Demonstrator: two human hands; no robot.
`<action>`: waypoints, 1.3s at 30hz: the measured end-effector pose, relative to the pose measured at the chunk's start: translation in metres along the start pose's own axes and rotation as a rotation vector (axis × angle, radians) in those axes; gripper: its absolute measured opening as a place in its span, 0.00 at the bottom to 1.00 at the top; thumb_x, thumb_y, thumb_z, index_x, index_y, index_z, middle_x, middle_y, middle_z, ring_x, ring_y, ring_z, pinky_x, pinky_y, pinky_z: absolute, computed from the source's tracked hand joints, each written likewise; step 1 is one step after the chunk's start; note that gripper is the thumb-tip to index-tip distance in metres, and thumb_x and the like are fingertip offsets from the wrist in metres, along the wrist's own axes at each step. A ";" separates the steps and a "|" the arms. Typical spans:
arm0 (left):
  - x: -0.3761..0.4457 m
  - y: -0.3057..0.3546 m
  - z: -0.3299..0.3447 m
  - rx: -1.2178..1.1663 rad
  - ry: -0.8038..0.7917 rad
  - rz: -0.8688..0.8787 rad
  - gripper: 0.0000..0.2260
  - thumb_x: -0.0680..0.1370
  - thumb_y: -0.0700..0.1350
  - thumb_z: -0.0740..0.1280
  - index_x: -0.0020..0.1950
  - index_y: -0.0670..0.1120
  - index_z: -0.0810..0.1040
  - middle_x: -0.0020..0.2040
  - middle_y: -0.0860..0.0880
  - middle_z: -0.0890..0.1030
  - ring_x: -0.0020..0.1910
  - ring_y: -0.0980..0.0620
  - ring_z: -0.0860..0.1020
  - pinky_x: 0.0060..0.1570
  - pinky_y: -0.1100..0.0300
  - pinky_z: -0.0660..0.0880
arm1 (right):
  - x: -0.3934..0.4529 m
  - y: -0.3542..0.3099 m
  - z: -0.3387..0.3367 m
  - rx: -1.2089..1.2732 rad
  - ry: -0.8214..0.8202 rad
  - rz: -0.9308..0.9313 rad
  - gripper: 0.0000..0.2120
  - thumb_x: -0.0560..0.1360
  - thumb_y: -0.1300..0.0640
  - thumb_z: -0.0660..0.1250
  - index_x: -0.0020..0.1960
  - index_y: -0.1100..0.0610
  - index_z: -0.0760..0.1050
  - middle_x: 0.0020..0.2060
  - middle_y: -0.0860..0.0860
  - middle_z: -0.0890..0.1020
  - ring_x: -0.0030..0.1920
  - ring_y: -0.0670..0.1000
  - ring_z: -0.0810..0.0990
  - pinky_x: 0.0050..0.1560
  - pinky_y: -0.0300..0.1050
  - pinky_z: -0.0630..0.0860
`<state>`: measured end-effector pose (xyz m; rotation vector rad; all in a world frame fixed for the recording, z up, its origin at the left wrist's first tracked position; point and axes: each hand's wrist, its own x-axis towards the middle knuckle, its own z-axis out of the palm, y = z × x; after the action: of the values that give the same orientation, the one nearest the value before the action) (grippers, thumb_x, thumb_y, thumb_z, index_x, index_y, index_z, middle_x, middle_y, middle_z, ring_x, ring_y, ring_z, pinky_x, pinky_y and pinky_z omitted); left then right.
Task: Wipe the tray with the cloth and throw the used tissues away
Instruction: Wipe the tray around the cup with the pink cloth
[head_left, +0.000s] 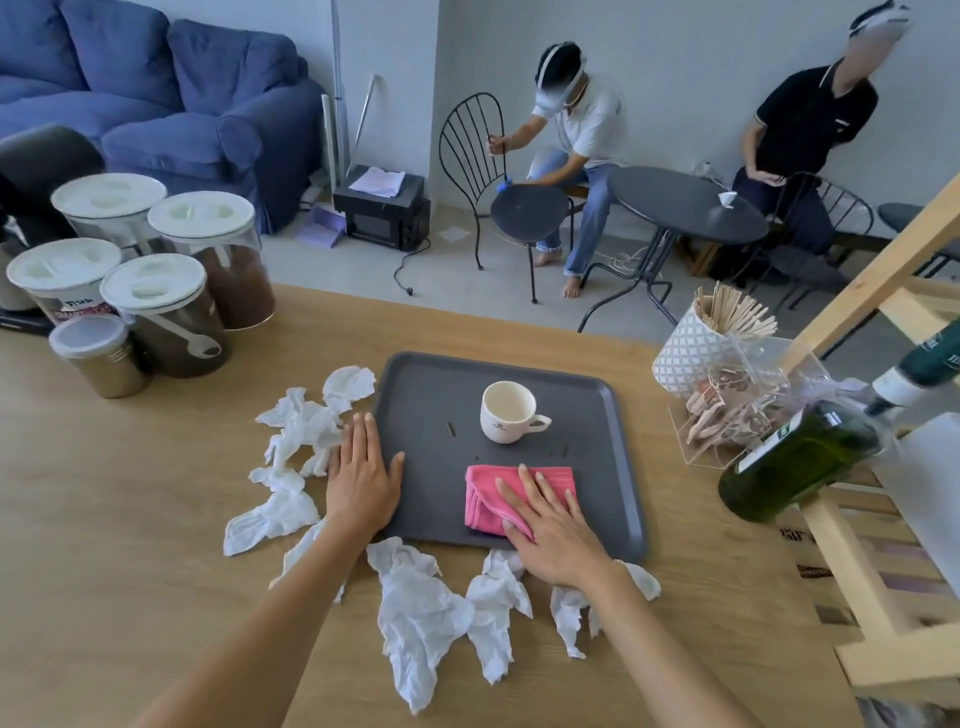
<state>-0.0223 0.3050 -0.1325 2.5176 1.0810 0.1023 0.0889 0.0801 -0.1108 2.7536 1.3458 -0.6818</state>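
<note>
While the gray tray (431, 499) lies on the wooden table (130, 519), the pink cloth (514, 493) is pressed onto it by the flat right hand (550, 525). The tray's left edge is held down by the flat left hand (363, 478). Crumpled white tissues (415, 613) are scattered around the tray.

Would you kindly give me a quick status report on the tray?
Left hand flat on dark grey tray edge. Right hand presses pink cloth. White cup in way; crumpled white tissues uncollected.

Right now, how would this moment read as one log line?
right hand presses pink cloth on tray | left hand steadies tray edge | tissues still on table
</note>
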 end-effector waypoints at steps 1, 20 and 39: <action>0.000 0.001 0.002 -0.007 0.023 -0.002 0.30 0.82 0.56 0.48 0.78 0.42 0.42 0.80 0.45 0.47 0.79 0.46 0.48 0.77 0.48 0.48 | 0.002 0.002 0.000 0.004 -0.005 0.008 0.26 0.81 0.43 0.43 0.74 0.39 0.33 0.76 0.45 0.34 0.76 0.47 0.32 0.75 0.55 0.33; 0.003 -0.001 0.005 0.003 0.045 0.021 0.29 0.82 0.55 0.48 0.78 0.43 0.42 0.80 0.46 0.49 0.79 0.47 0.49 0.77 0.49 0.51 | 0.033 0.059 -0.029 -0.020 0.067 0.082 0.25 0.82 0.46 0.43 0.75 0.38 0.35 0.77 0.42 0.38 0.77 0.45 0.37 0.77 0.54 0.37; 0.004 -0.001 0.006 -0.037 0.033 0.000 0.30 0.82 0.56 0.50 0.78 0.43 0.43 0.79 0.45 0.49 0.79 0.46 0.49 0.77 0.48 0.49 | 0.035 0.052 -0.035 0.056 0.029 0.153 0.26 0.82 0.49 0.44 0.76 0.41 0.36 0.78 0.47 0.38 0.77 0.49 0.36 0.75 0.57 0.34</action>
<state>-0.0189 0.3060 -0.1386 2.4909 1.0825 0.1629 0.1598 0.0797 -0.1022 2.8822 1.1222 -0.6835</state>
